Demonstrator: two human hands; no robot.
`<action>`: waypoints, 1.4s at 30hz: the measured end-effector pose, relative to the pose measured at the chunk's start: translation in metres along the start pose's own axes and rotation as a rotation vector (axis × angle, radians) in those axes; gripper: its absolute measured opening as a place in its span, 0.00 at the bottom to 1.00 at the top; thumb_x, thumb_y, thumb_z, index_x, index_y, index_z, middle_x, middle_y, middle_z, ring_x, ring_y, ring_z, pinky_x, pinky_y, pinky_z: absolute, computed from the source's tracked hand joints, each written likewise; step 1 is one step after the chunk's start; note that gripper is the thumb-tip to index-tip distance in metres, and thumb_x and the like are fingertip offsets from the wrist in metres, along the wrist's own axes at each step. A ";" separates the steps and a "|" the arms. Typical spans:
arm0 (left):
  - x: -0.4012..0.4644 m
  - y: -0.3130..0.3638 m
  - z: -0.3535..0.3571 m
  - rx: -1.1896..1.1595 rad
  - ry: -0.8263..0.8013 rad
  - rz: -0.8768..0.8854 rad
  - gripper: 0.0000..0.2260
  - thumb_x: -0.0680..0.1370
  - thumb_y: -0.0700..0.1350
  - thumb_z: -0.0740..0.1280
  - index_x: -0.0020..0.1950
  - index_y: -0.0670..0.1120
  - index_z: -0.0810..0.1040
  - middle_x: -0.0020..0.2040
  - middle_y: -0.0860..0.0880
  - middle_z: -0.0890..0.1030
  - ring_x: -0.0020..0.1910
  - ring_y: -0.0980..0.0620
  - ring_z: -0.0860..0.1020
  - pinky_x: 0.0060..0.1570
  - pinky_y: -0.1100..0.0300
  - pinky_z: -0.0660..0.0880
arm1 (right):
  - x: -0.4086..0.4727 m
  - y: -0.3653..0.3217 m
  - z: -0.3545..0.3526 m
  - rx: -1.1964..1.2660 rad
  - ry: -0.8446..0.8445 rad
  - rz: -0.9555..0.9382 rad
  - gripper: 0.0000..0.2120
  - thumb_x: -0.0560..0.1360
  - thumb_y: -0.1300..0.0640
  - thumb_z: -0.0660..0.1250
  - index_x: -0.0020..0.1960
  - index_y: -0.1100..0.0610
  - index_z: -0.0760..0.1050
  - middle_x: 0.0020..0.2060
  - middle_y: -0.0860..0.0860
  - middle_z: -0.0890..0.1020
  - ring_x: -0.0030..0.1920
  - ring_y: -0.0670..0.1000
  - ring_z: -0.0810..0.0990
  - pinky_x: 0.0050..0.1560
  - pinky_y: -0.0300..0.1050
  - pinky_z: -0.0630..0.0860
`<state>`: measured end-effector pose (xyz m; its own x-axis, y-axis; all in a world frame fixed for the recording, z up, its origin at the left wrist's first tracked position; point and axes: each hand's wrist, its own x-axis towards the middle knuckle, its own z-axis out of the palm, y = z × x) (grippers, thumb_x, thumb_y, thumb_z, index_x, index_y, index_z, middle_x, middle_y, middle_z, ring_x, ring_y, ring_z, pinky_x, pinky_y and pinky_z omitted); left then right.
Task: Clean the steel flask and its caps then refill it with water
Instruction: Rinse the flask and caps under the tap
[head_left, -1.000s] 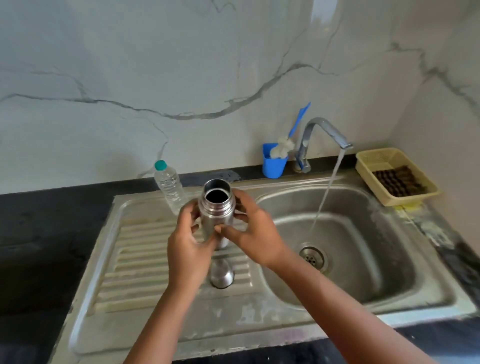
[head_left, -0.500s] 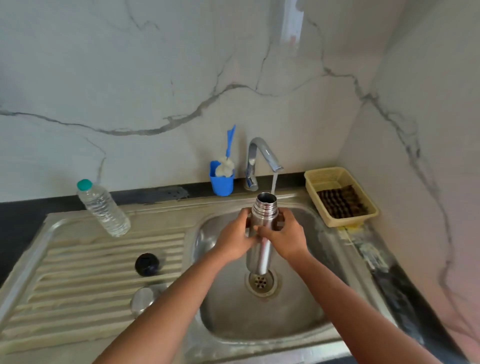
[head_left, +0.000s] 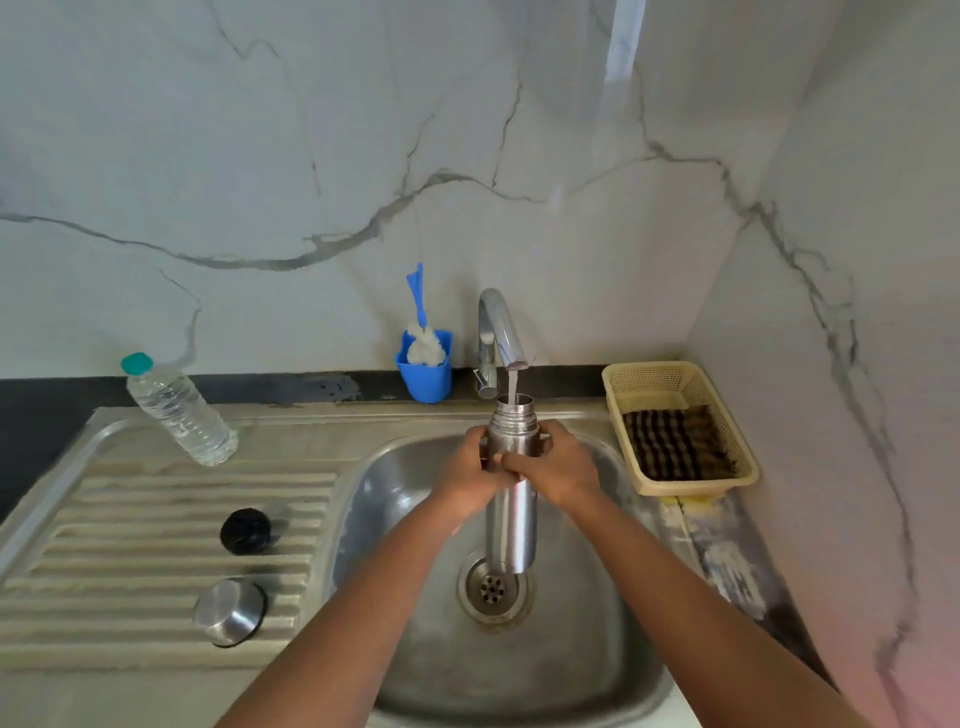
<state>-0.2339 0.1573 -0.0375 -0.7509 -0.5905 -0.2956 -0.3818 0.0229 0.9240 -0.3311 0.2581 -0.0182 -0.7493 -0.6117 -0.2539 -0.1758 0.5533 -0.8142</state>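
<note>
While both your hands, left (head_left: 470, 475) and right (head_left: 558, 467), wrap the flask (head_left: 511, 499) upright under the tap (head_left: 498, 327), fingers curled round its upper body, expect it to grow heavier. Wet steel is rigid but likely slippery; I'd keep hold below the neck.

Dark surface (head_left: 47, 415) with steel sink (head_left: 311, 431) set in. On drainboard: plastic water bottle (head_left: 179, 410) upright, black cap (head_left: 245, 531), steel cap (head_left: 228, 613). Blue brush holder (head_left: 425, 376) behind, beige basket (head_left: 680, 431) right.
</note>
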 end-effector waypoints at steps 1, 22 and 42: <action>0.000 -0.001 0.001 -0.018 0.013 -0.002 0.31 0.67 0.35 0.77 0.66 0.47 0.70 0.56 0.47 0.81 0.55 0.46 0.81 0.62 0.44 0.76 | 0.000 0.000 -0.001 0.008 -0.010 -0.014 0.25 0.66 0.48 0.79 0.58 0.48 0.73 0.48 0.45 0.81 0.47 0.47 0.80 0.48 0.42 0.76; -0.010 0.005 0.017 -0.179 0.216 0.226 0.31 0.70 0.30 0.75 0.66 0.54 0.72 0.56 0.57 0.82 0.56 0.59 0.80 0.55 0.59 0.79 | 0.017 -0.006 -0.018 0.090 -0.157 -0.205 0.28 0.66 0.44 0.78 0.62 0.44 0.72 0.53 0.41 0.80 0.54 0.44 0.79 0.52 0.42 0.76; -0.027 -0.005 -0.005 -0.316 0.154 0.186 0.24 0.77 0.34 0.64 0.71 0.52 0.71 0.70 0.56 0.73 0.70 0.61 0.68 0.54 0.70 0.73 | 0.021 -0.011 -0.018 -0.073 -0.025 -0.335 0.22 0.64 0.48 0.78 0.56 0.42 0.75 0.44 0.41 0.82 0.45 0.42 0.79 0.43 0.42 0.74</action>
<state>-0.2090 0.1694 -0.0325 -0.6928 -0.7144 -0.0982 -0.0436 -0.0943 0.9946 -0.3562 0.2495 -0.0050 -0.6265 -0.7794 0.0082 -0.4555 0.3575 -0.8153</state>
